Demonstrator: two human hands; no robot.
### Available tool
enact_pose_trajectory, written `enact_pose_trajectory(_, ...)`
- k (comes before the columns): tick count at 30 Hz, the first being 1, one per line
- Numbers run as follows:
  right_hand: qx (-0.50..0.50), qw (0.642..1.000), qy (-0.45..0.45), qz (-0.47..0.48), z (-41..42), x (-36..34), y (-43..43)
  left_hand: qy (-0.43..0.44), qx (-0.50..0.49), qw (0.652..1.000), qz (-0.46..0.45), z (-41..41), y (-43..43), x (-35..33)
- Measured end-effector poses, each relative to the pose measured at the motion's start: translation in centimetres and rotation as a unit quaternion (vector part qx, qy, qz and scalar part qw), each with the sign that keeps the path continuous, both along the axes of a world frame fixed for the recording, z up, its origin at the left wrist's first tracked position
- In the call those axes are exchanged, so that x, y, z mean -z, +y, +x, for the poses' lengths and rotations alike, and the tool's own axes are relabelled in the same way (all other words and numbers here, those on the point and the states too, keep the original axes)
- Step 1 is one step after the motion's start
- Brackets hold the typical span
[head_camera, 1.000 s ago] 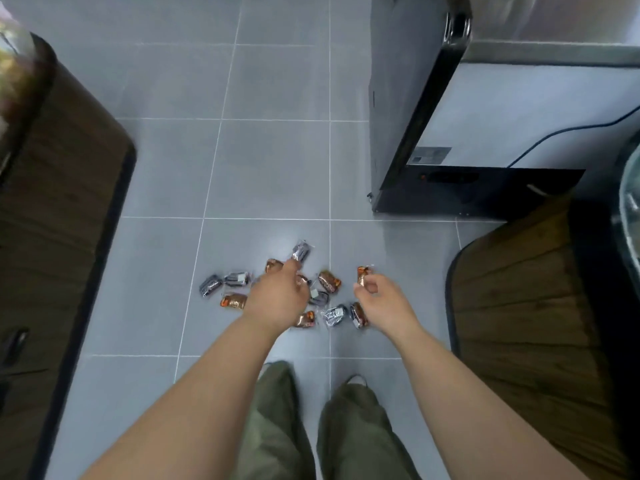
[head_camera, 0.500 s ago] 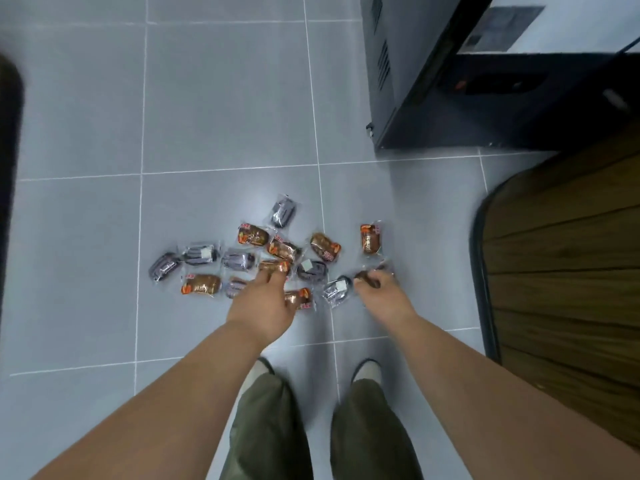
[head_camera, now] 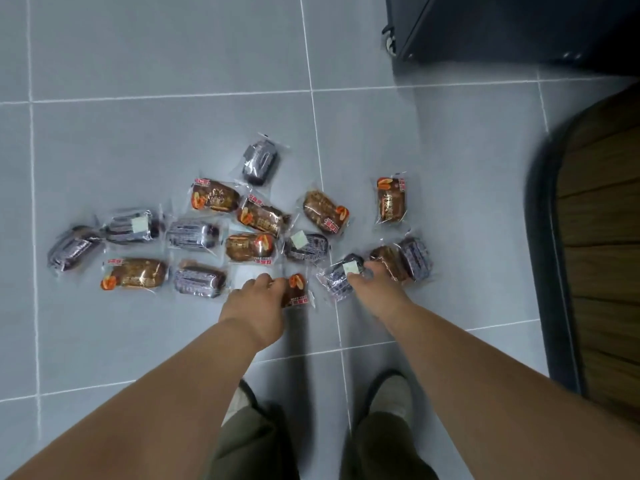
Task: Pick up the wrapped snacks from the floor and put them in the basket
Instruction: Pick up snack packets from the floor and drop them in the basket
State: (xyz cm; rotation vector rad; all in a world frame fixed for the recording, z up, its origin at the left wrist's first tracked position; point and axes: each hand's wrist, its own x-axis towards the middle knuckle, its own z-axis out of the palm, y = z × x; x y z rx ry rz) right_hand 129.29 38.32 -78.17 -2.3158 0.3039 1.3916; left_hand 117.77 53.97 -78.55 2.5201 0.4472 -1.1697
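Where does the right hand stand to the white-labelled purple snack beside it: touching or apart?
Touching. In the head view the right hand's fingertips lie curled over the purple snack's near end, with no gap showing.

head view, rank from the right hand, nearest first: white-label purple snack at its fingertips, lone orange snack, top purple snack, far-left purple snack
1. white-label purple snack at its fingertips, by the right hand
2. lone orange snack, beyond the hand
3. top purple snack, pile's far edge
4. far-left purple snack, pile's opposite end
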Motion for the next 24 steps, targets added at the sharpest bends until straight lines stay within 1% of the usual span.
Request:
enact_pose_trajectory(4,0.021,0.999,0.02,-0.028,0.3,6.1,0.6,-0.008,0.029,0.999,0.015,-0.5,-0.5,6.3)
enact_pose_trajectory(7,0.091,0.995,0.013,-0.04,0.3,10.4,1.4,-0.003,0.051,0.998,0.035,-0.8,-0.6,10.3)
enact_pose_trajectory(9,0.116,0.992,0.021,-0.053,0.1,12.8,2.2,-0.004,0.063,0.997,0.051,-0.8,-0.7,12.4)
enact_pose_trajectory(13,0.097,0.988,0.02,-0.117,-0.1,15.8,3.4,-0.011,0.084,0.992,0.095,-1.0,-1.1,15.0)
enact_pose_trajectory(15,0.093,0.985,0.016,-0.142,0.1,16.1,3.5,-0.016,0.093,0.99,0.106,-1.1,-1.2,15.5)
enact_pose_trajectory(18,0.147,0.981,0.016,-0.125,0.6,15.7,3.5,-0.018,0.092,0.99,0.102,-1.1,-1.2,15.1)
enact_pose_trajectory(19,0.163,0.98,0.015,-0.112,0.6,15.5,3.4,-0.016,0.075,0.993,0.093,-1.1,-1.2,14.7)
enact_pose_trajectory(24,0.168,0.983,0.02,-0.067,-0.7,11.2,3.3,-0.02,-0.023,0.998,0.054,-2.0,-0.8,10.7)
